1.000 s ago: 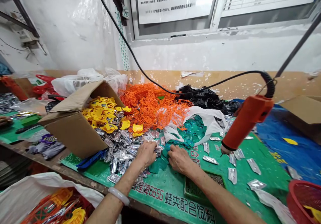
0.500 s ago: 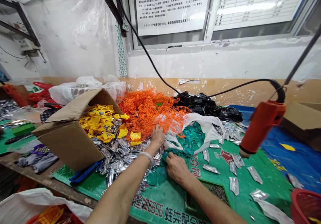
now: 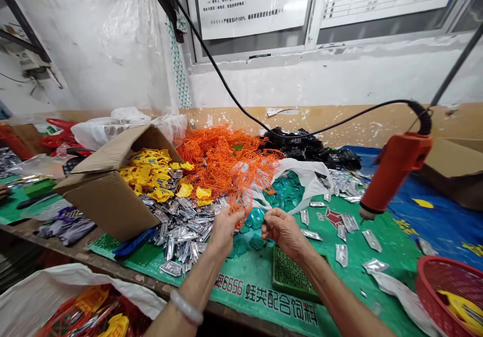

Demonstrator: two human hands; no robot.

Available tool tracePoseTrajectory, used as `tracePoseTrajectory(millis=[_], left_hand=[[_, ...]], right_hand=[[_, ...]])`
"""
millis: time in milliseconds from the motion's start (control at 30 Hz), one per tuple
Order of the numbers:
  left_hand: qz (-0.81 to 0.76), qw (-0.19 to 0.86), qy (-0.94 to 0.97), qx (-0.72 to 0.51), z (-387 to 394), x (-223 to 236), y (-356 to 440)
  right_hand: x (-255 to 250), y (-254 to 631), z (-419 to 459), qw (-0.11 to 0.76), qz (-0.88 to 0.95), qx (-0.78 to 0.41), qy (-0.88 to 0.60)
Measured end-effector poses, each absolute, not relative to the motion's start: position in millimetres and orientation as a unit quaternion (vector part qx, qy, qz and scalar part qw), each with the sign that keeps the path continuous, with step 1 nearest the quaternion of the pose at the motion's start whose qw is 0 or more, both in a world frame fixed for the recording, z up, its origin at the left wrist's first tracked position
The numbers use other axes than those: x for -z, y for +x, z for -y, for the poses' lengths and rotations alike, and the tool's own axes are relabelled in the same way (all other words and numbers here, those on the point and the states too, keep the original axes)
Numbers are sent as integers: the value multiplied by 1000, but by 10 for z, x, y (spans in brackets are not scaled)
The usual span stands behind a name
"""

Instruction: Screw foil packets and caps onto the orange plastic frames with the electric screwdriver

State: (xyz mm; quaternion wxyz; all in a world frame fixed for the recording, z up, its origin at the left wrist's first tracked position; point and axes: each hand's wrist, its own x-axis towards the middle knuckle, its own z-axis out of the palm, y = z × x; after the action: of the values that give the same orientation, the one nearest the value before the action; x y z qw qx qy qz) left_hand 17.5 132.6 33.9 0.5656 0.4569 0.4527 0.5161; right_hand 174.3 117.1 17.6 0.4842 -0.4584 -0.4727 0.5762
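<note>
At the near left there's a white sack (image 3: 41, 289) with orange and yellow bits inside, and at the near right a red basket (image 3: 424, 281) holding something yellow. A pale bracelet (image 3: 186, 308) sits on the left wrist.

A bit farther in, the green tray (image 3: 296, 279) lies on the green sheet (image 3: 234, 269), just under the right forearm. Left hand (image 3: 222, 229) has its fingers closed on an orange lattice piece (image 3: 240, 207). Right hand (image 3: 285, 230) has thumb and forefinger pinched together on the edge of a teal piece (image 3: 255, 218), so both bits are pretty much side by side, mid-table between the hands.

Left of them is a heap of silver packets (image 3: 186, 226), next to a tipped cardboard box (image 3: 107, 206) spilling yellow pieces (image 3: 145, 173). Over to the right hangs an orange-red tool (image 3: 396, 173). Beyond the hands there's a white bag (image 3: 319, 173) around more teal stuff, then the orange tangle (image 3: 211, 156) and a black pile (image 3: 302, 148) by the far wall.
</note>
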Motion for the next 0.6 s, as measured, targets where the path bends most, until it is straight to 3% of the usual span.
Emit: tracePoseTrajectory(millis=[167,300,367,467,600], left_hand=[[-335,678,411,-509,-597,-399,207],[-290,793,337,-416,-361,-418,77],[-316,798,309,-410,-321,-347,67],[-324,830,259,-372,-326,-137,116],[-353,805,210,-428,-273,102,203]], right_hand=[[-380,1731,-826,531,429,-590,-430],[-383,1783,-518,484,440,-600,-460],[-279,1835,-420,451,461,-592,-483],[-17,1906,-376,410,600,-419,-544],[267,1925,-316,385,727,-261,-505]])
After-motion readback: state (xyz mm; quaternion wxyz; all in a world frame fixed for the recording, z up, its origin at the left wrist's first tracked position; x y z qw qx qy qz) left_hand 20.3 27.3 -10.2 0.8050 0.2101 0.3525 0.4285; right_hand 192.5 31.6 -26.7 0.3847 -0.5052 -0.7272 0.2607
